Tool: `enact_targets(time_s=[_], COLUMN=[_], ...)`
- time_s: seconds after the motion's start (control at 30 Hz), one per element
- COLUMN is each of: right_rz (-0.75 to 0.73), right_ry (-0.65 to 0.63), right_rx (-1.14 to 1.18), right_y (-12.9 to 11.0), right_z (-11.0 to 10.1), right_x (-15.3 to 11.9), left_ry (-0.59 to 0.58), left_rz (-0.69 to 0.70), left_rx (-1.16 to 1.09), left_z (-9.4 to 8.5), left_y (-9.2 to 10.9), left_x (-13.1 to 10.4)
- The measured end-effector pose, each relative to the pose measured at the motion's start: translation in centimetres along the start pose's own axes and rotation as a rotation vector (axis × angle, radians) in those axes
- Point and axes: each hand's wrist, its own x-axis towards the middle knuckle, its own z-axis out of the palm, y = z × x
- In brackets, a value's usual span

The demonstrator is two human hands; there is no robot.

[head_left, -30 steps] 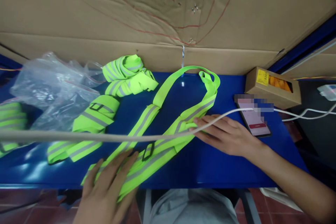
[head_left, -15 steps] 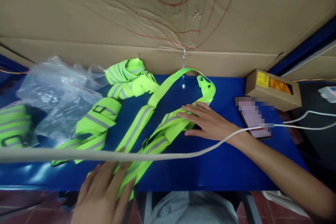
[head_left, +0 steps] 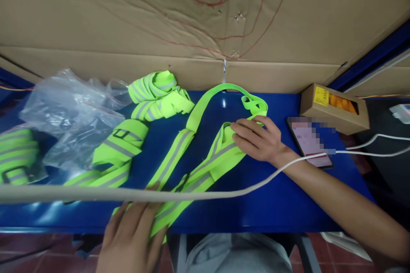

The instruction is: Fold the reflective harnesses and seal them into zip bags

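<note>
A lime-yellow reflective strap (head_left: 198, 179) with grey stripes is spread in a loop over the blue table. My left hand (head_left: 131, 234) grips its near end at the table's front edge, with the strap between thumb and fingers. At the strap's right side, my right hand (head_left: 258, 138) has its fingers curled together over the band. A small dark buckle (head_left: 183, 182) shows on the strap between my hands. The strap's far part (head_left: 224, 87) arches toward the cardboard wall. A white cable (head_left: 224, 195) crosses in front of the strap and above my left hand.
Rolled reflective straps (head_left: 153, 94) lie at the back left, another folded strap (head_left: 118, 149) nearer. Clear plastic bags (head_left: 70, 106) sit beside them. On the right are a phone (head_left: 307, 140) and a cardboard box (head_left: 335, 108) with orange contents. A cardboard wall (head_left: 192, 30) stands behind.
My right hand has gone from spread fingers to curled ones on the strap and moved slightly right. The strap's right side has shifted right with it. My left hand has moved slightly right.
</note>
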Motion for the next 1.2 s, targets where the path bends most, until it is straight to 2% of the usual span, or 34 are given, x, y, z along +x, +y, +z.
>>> enact_targets(time_s=[0.17,0.37,0.43,0.6,0.73,0.9,1.03,1.1,1.2], right_rz=[-0.085,-0.001,-0.007,0.028,0.090,0.192,0.236,0.123,-0.073], right_ry=[-0.162,-0.282,-0.276,-0.275,-0.279,-0.297,-0.208,-0.202,-0.315], right_rx=[0.012,0.138,0.076,-0.249,-0.335,-0.122,0.070,0.202,0.358], right_y=[0.7,0.0,-0.1,-0.3,-1.0,-1.8,-4.2,-6.1,-8.5], right_z=[1.7,-0.2,-0.3,0.6,1.4,0.9,-1.0,-1.3,-0.5], right_x=[0.2,-0.1,-0.1,0.0,0.7,0.7,-0.3,-0.8,-1.4], left_ry=[-0.015,-0.023,-0.023,0.008,0.001,-0.021,-0.043,-0.041,-0.050], left_rz=[-0.021,0.019,0.028,0.036,-0.001,0.010,-0.004,-0.029,-0.051], left_rx=[-0.015,0.028,0.022,-0.031,-0.024,0.087,0.122,0.131,0.116], left_z=[-0.4,-0.3,-0.2,0.2,0.5,0.5,0.7,0.8,0.7], left_y=[0.2,0.1,0.0,0.0,1.1,3.1,3.9,4.5,5.9], left_x=[0.4,0.4,0.4,-0.1,-0.1,0.3,0.3,0.5,0.9])
